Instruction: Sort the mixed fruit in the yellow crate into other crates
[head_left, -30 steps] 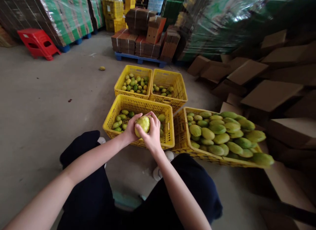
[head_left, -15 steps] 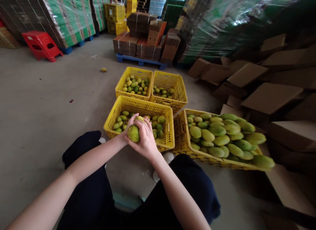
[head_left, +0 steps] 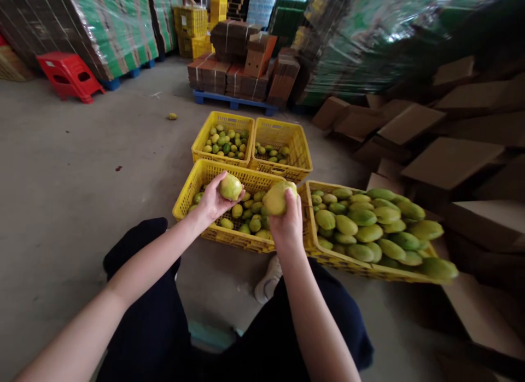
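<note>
Green-yellow fruits in my left hand and right hand
My left cradles one, my right clasps another, over the near yellow crate.

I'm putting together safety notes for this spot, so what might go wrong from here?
The left hand holds one fruit on open-looking fingers above the near crate; it could roll off and bruise those below.

The right hand grips a larger fruit, which might knock the crate's rim.

The right-hand crate is heaped high, and its end fruit reaches the edge, so a bump could perhaps tip it out.
</note>
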{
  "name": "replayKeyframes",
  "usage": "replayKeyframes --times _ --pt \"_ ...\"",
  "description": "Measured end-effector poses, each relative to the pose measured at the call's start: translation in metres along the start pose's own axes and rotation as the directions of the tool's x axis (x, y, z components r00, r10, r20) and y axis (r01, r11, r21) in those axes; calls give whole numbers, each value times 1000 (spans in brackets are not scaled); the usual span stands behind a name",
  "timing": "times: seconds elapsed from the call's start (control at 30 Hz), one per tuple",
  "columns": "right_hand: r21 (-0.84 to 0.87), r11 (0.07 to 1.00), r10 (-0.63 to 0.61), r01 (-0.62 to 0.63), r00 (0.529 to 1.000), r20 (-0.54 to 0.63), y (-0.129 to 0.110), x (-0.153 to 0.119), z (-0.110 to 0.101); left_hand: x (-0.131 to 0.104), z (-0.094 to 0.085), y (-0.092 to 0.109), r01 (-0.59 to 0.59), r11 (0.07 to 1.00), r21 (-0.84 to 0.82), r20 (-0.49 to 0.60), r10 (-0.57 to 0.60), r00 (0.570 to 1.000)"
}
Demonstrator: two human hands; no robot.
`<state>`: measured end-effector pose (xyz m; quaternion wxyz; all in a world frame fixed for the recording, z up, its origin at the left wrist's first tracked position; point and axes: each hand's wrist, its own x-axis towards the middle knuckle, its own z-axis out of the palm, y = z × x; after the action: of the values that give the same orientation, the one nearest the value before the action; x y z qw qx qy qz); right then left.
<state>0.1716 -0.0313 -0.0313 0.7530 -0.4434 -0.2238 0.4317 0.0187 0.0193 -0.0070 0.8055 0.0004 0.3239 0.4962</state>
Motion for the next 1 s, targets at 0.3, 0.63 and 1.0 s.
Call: replayKeyframes --times 0.3,0.63,1.0 --pt "64 903 390 -425 873 293 9 2 -4 3 -4 1 -26 996 85 11 25 1000" --pt "23 858 486 -512 827 282 20 4 -4 10 -11 1 57 998 -15 -42 -57 997" --pt "-243 901 430 -359 813 392 9 -25 8 14 -9 -3 -25 999 -32 -160 19 987"
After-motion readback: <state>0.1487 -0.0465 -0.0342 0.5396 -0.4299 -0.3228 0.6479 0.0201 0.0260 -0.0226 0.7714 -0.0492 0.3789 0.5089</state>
